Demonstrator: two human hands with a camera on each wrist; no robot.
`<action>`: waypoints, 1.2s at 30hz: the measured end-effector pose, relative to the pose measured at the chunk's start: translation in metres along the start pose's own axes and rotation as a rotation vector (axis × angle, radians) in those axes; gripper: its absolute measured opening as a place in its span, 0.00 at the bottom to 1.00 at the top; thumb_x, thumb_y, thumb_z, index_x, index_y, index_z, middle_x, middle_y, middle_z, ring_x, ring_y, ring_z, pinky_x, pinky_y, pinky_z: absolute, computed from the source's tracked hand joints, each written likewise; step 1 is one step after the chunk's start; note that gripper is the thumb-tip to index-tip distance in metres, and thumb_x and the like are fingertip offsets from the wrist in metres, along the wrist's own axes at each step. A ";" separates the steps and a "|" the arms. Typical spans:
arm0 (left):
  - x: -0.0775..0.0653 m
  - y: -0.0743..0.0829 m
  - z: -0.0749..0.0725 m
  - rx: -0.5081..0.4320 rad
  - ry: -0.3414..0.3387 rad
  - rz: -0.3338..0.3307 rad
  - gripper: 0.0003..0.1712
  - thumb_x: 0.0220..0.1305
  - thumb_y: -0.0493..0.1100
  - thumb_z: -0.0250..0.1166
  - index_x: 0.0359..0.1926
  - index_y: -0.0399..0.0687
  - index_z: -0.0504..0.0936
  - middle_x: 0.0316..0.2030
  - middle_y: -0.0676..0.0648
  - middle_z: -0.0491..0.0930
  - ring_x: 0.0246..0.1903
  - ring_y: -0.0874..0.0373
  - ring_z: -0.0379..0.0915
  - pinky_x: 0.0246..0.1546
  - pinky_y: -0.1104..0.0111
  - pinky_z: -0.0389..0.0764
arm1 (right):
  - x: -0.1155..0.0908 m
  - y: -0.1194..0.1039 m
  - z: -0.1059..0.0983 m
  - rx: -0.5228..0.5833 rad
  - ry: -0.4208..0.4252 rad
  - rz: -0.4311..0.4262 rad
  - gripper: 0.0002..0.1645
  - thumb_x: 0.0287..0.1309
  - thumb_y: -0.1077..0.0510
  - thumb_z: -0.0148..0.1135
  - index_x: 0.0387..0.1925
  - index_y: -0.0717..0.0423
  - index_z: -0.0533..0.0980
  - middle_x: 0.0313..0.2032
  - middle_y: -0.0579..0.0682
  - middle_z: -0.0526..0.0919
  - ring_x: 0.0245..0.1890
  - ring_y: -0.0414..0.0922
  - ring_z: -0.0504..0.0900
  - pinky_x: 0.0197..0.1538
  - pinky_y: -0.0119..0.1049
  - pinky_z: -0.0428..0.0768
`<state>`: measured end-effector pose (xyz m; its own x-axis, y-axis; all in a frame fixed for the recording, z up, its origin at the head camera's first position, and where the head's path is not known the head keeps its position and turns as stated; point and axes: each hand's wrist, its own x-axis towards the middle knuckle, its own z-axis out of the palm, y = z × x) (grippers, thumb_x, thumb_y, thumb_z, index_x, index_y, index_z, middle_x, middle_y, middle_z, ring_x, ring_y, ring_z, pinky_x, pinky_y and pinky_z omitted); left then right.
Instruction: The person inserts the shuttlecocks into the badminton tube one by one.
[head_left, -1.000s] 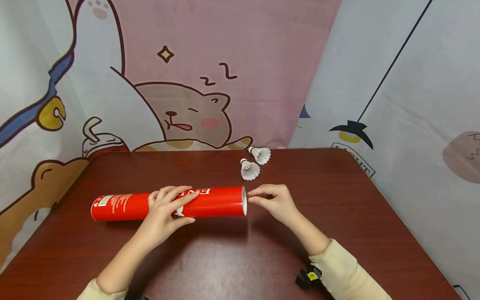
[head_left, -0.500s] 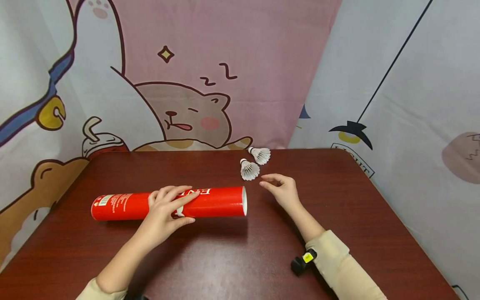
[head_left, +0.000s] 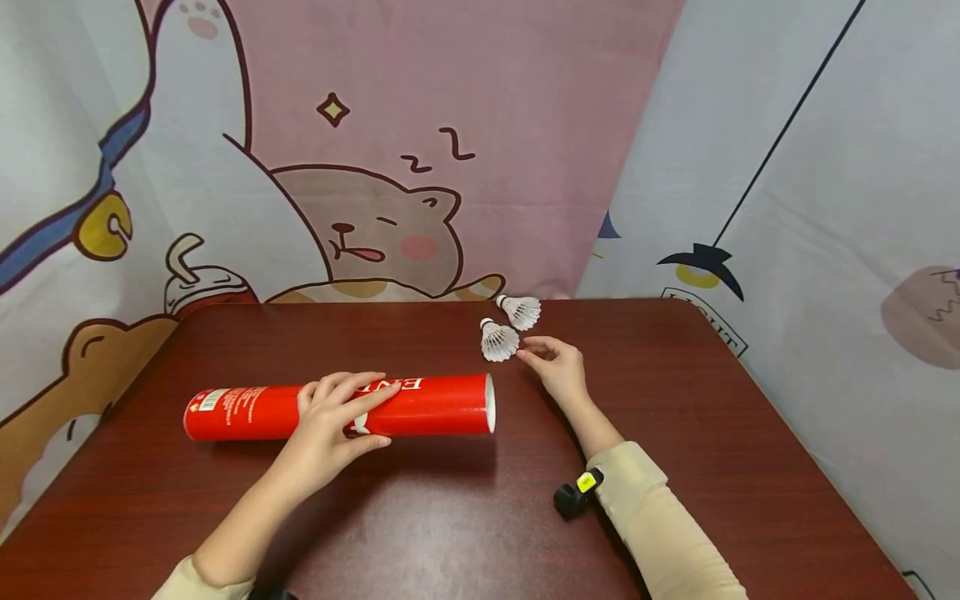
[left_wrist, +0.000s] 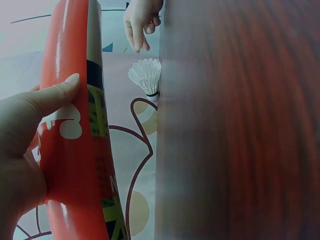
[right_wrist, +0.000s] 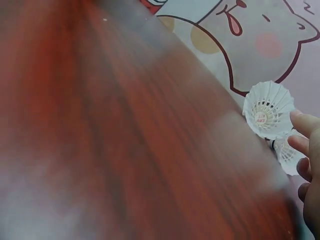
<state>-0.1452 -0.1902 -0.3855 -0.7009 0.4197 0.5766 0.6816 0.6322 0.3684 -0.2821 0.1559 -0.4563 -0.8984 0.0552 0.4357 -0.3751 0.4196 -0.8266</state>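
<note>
A red shuttlecock tube (head_left: pixel 442 405) with white lettering lies crosswise over the table, its open end facing right. My left hand (head_left: pixel 322 425) grips it around the middle, thumb on the near side and fingers over the top. In the left wrist view the thumb lies along the tube's red side (left_wrist: pixel 65 165). Toward the back edge rest two white feather shuttlecocks, a nearer one (head_left: pixel 498 342) and a farther one (head_left: pixel 522 312). My right hand (head_left: pixel 562 371) reaches to the nearer one, thumb and forefinger apart, fingertips right at the feather skirt (right_wrist: pixel 267 107).
The dark red-brown wooden table (head_left: pixel 660 417) ends just behind the shuttlecocks, against a cartoon-printed curtain (head_left: pixel 555 167). A black wrist camera (head_left: pixel 573 498) hangs at the right sleeve, low over the tabletop.
My right hand has moved from the tube's open end, away to the back, and over to the nearer shuttlecock. The left hand and tube have stayed in place.
</note>
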 end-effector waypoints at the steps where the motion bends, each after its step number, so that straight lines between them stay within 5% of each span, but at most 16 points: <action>1: 0.000 0.000 0.000 0.001 0.000 0.001 0.43 0.37 0.41 0.81 0.60 0.60 0.78 0.58 0.48 0.72 0.56 0.48 0.60 0.49 0.46 0.49 | 0.001 0.001 0.002 -0.016 0.005 0.002 0.13 0.48 0.60 0.75 0.38 0.59 0.85 0.28 0.52 0.86 0.27 0.40 0.77 0.30 0.28 0.70; 14: 0.000 0.000 0.000 -0.011 -0.003 0.010 0.44 0.37 0.41 0.81 0.60 0.60 0.78 0.58 0.49 0.72 0.56 0.48 0.60 0.48 0.45 0.49 | 0.013 0.008 0.016 -0.103 0.026 0.050 0.12 0.49 0.59 0.74 0.38 0.56 0.85 0.28 0.49 0.86 0.24 0.40 0.77 0.27 0.32 0.69; 30: 0.000 0.000 -0.001 -0.017 -0.011 0.010 0.43 0.37 0.42 0.81 0.61 0.60 0.77 0.58 0.48 0.72 0.56 0.49 0.60 0.49 0.45 0.49 | 0.020 0.006 0.019 -0.151 0.005 0.108 0.09 0.51 0.59 0.72 0.36 0.56 0.85 0.30 0.49 0.87 0.34 0.45 0.83 0.38 0.42 0.74; 36: 0.000 -0.001 0.000 -0.012 -0.012 0.009 0.43 0.38 0.42 0.81 0.61 0.61 0.77 0.59 0.48 0.72 0.56 0.49 0.60 0.49 0.46 0.50 | 0.018 0.007 0.019 -0.121 0.030 0.096 0.06 0.52 0.61 0.71 0.32 0.59 0.86 0.29 0.52 0.86 0.30 0.44 0.82 0.36 0.36 0.74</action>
<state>-0.1454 -0.1909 -0.3856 -0.6970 0.4336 0.5712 0.6906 0.6205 0.3717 -0.3051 0.1430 -0.4611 -0.9209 0.1270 0.3686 -0.2557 0.5167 -0.8171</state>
